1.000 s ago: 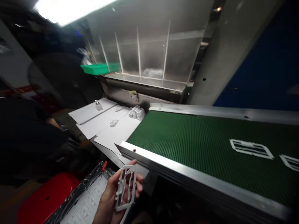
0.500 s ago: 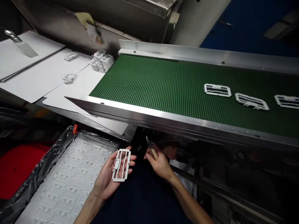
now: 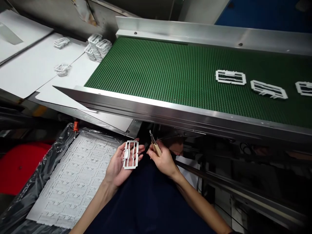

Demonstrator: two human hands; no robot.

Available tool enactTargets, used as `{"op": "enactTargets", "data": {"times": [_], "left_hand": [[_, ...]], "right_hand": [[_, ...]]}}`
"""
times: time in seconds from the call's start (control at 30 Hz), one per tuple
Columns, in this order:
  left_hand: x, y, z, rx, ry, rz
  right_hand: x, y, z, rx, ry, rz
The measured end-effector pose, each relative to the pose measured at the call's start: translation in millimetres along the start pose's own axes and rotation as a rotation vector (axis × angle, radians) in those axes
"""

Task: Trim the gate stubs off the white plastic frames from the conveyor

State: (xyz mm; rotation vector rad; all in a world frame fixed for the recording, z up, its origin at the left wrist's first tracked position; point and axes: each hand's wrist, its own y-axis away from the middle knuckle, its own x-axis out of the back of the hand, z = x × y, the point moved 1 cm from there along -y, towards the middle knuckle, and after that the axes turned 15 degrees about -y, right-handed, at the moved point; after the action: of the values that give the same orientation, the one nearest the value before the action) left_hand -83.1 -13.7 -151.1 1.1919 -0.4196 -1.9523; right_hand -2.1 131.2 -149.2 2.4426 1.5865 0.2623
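Note:
My left hand (image 3: 122, 164) holds a white plastic frame (image 3: 131, 155), a flat rectangle with long slots and small tabs along one edge. The frame lies against the fingers, palm turned up, and they show through its slots. Closed around the beige handle of a small knife (image 3: 156, 148) is my right hand (image 3: 164, 162), close to the left one. The knife's thin metal tip points up and away from me. It stays apart from the frame. Both hands are below the near metal rail of the conveyor.
Several similar white frames (image 3: 230, 77) lie on the green conveyor belt (image 3: 151, 71). Stacks of frames (image 3: 97, 48) stand on white sheets (image 3: 31, 70) at the left. A black-lined box holds rows of frames (image 3: 78, 178), beside a red stool (image 3: 19, 167). An orange-handled tool (image 3: 76, 126) sits at its corner.
The camera view has shifted, so the belt and stacks appear higher. Both hands have come slightly closer together, still holding the frame and the knife.

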Motion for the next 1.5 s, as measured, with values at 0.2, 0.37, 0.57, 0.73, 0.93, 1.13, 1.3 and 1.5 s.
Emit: {"op": "enactTargets", "data": {"times": [0.2,0.37,0.57,0.73,0.93,1.13,1.3,1.5], "left_hand": [[3.2,-7,-1,-0.035,0.087,0.013],[1.4,-12,-5,-0.038,0.114,0.004],[-2.1,-13,-9,-0.042,0.117,0.035],[-2.1,-12,-9,-0.047,0.01,0.062],[9.5,-8,5,-0.273,-0.597,0.213],[12.7,2,13,-0.263,-1.022,0.131],[15.4,10,12,-0.267,-1.152,-0.037],[14.1,10,16,-0.408,-1.218,-0.175]], "right_hand": [[0,3,-1,-0.053,-0.078,-0.03],[-10,2,2,-0.029,-0.175,-0.07],[-21,-1,0,0.01,-0.175,-0.064],[-22,-1,0,0.039,-0.133,-0.036],[-14,10,4,0.164,0.053,-0.043],[-16,25,5,0.467,0.229,-0.141],[-20,34,4,0.567,0.339,-0.237],[-17,38,2,0.571,0.406,-0.378]]}}
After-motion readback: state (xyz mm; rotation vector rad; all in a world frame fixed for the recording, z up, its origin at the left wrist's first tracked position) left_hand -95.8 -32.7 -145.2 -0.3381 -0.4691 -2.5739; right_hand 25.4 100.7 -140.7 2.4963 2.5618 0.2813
